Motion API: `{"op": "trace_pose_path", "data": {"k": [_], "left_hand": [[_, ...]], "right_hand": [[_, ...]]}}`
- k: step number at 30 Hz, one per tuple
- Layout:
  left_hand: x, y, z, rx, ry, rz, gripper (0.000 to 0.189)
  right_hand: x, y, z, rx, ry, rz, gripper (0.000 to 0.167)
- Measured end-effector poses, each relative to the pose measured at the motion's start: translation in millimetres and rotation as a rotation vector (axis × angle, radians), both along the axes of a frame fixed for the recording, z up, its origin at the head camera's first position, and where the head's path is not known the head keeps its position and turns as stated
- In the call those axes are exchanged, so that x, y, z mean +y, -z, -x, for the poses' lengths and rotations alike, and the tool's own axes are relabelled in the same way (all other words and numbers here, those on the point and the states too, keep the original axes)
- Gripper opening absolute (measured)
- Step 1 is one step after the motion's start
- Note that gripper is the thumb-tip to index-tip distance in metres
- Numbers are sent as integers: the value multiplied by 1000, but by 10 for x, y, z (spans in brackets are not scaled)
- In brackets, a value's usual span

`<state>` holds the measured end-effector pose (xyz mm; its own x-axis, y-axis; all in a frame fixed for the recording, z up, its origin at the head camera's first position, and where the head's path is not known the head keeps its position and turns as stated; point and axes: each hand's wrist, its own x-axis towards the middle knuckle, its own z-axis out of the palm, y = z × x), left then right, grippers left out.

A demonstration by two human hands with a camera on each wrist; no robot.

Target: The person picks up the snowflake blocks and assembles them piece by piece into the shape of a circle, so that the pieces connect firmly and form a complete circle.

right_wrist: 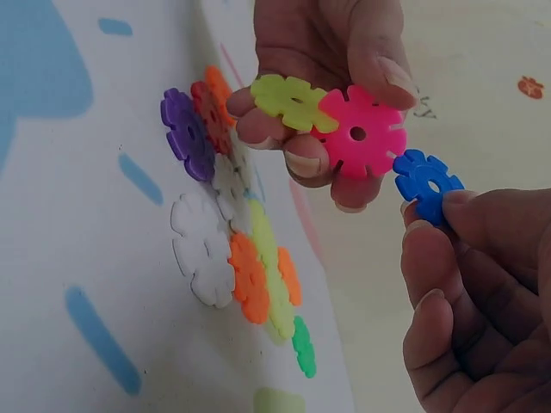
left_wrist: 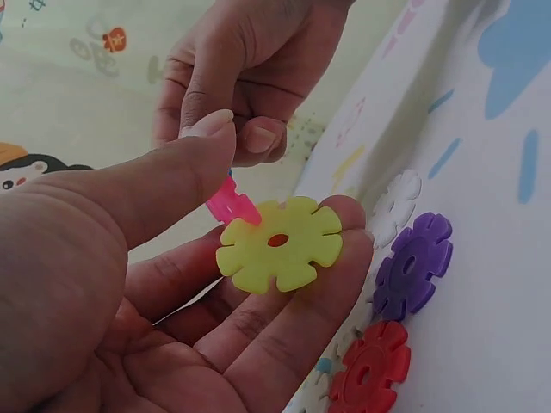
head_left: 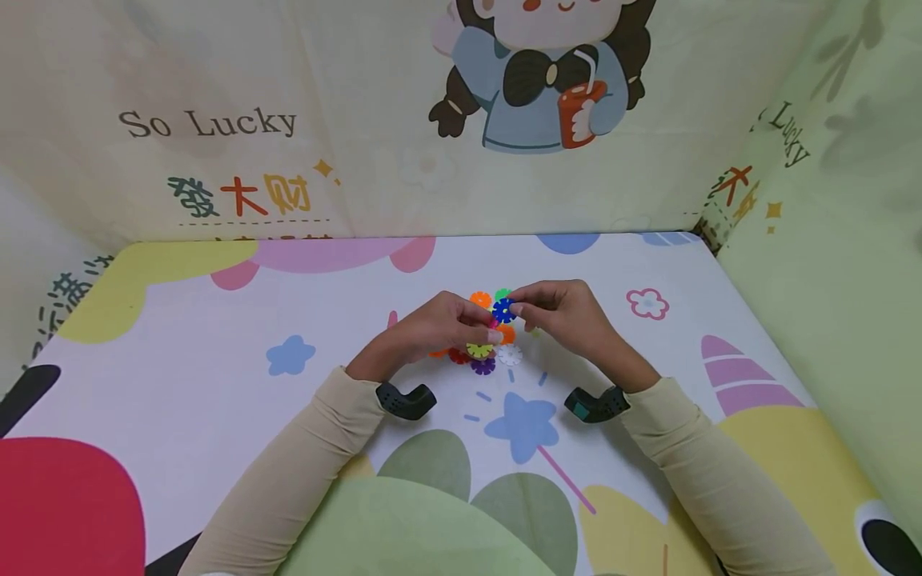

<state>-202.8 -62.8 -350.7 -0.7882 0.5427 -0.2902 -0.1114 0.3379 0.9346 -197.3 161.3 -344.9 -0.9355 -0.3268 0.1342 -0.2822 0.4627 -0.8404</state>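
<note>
My left hand (head_left: 446,324) holds two notched plastic discs joined at their slots, a yellow snowflake disc (left_wrist: 297,254) and a pink snowflake disc (right_wrist: 370,151). In the left wrist view the yellow one lies over the fingers, below the thumb. A blue snowflake disc (right_wrist: 413,179) is pinched between thumb and fingers of my right hand (head_left: 569,314). In the right wrist view the blue rim meets the pink rim; I cannot tell whether their slots are engaged. Both hands are close together above the loose discs.
Several loose discs lie on the patterned table under the hands, among them a purple disc (right_wrist: 187,133), a white disc (right_wrist: 200,249), a red disc (left_wrist: 368,370), an orange disc (right_wrist: 248,280) and a green disc (right_wrist: 303,346). A printed cloth wall (head_left: 374,176) stands behind the table.
</note>
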Motion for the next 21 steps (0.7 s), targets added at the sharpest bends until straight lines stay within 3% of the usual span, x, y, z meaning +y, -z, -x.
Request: {"op": "trace_pose_path", "data": {"k": [15,21], "left_hand": [[23,1,-12,68,-23,76,40],[7,8,-13,24,-1,-18,31]], "right_hand": [[-11,5,-26,10,-30,30,19],[0,19,-13,-13,-115,51,23]]}}
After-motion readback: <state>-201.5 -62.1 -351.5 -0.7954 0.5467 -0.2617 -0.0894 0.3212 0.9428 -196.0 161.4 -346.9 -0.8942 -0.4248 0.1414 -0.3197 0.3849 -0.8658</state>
